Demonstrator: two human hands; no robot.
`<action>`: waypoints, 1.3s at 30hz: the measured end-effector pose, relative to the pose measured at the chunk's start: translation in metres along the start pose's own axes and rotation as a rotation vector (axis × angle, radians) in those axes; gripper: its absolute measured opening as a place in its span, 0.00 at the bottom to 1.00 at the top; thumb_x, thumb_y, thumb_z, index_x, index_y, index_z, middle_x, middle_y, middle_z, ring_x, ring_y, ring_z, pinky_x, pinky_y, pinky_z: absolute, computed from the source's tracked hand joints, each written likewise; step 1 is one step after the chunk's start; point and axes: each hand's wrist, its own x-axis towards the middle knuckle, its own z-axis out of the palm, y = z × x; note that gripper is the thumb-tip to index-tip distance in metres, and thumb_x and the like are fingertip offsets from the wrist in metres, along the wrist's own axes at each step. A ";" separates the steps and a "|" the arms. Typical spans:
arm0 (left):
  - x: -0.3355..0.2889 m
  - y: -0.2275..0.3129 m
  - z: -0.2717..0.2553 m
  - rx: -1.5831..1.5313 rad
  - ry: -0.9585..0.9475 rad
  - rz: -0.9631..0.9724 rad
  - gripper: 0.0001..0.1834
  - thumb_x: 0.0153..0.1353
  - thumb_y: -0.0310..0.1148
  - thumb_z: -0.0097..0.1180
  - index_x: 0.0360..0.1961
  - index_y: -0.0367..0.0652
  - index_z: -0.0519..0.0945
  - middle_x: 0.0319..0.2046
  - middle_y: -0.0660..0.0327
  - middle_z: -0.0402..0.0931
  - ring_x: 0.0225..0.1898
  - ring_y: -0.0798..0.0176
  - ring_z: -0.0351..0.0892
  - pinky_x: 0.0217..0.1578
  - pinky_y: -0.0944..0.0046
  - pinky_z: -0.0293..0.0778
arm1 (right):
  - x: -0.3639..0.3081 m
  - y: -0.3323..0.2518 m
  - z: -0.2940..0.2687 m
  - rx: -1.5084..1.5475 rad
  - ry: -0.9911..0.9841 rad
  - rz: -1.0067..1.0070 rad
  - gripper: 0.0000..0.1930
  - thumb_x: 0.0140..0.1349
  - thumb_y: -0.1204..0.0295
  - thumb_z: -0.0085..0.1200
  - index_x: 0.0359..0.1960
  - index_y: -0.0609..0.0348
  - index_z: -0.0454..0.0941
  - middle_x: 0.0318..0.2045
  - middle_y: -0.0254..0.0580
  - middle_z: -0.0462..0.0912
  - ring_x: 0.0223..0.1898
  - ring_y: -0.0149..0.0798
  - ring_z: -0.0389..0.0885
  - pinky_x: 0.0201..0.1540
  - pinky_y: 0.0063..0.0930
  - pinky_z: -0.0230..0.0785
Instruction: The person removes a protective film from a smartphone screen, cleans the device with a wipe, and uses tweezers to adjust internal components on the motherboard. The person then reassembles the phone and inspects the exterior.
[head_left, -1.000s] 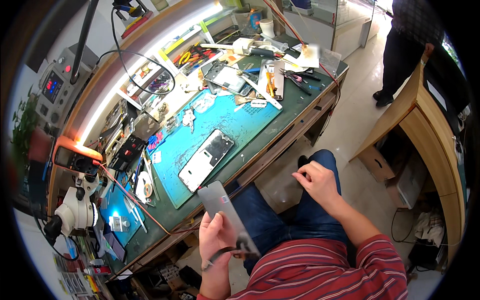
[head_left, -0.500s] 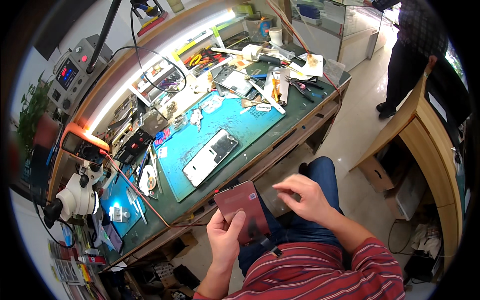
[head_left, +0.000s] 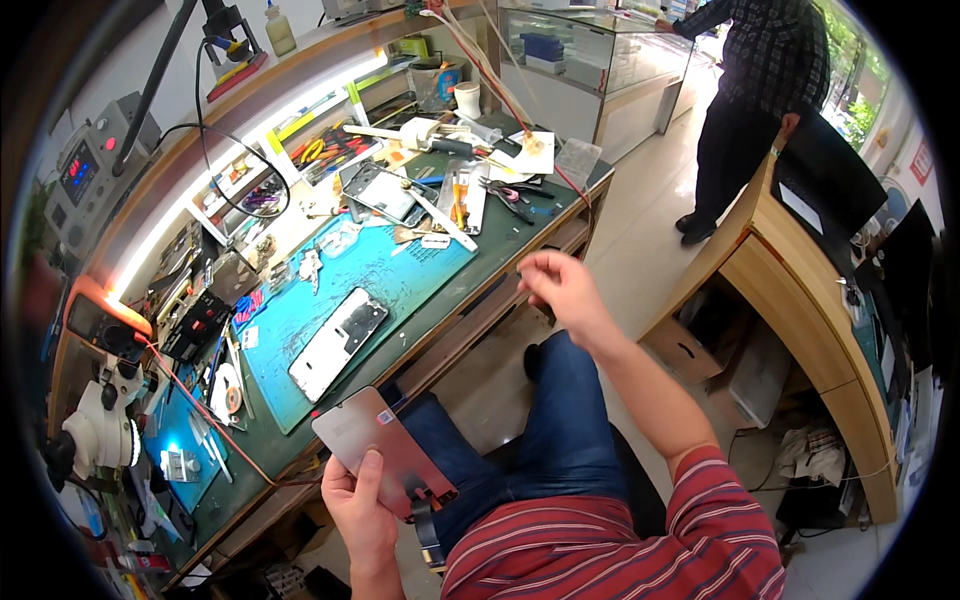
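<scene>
Low over my lap, my left hand (head_left: 360,505) grips a phone screen (head_left: 395,450) by its lower left edge, thumb on top. The panel is reddish-silver, with a small sticker at one corner and a dark flex cable (head_left: 428,535) hanging from its near end. My right hand (head_left: 562,290) is raised over the bench's front edge, its fingers curled into a pinch; whatever lies between the fingertips is too small to make out. A white and black phone body (head_left: 340,345) lies on the blue work mat (head_left: 420,265), beyond the screen.
Tools, pliers (head_left: 508,195) and another opened phone (head_left: 385,192) crowd the far bench. An orange multimeter (head_left: 105,318) and a microscope (head_left: 100,430) stand at left. A red cable (head_left: 215,420) crosses the bench's left end. Beyond a wooden desk (head_left: 800,310) at right stands another person (head_left: 745,110).
The view has swung to the right. My right hand has moved up and away from the screen, farther from my left hand. The screen stays in my left hand, its surface now paler.
</scene>
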 end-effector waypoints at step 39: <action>0.019 -0.025 -0.002 -0.230 -0.354 -0.308 0.09 0.70 0.25 0.67 0.49 0.34 0.86 0.37 0.63 0.85 0.34 0.72 0.81 0.35 0.68 0.79 | -0.140 0.006 0.073 0.838 -0.929 0.627 0.42 0.67 0.62 0.67 0.78 0.63 0.59 0.69 0.56 0.74 0.68 0.48 0.77 0.72 0.45 0.69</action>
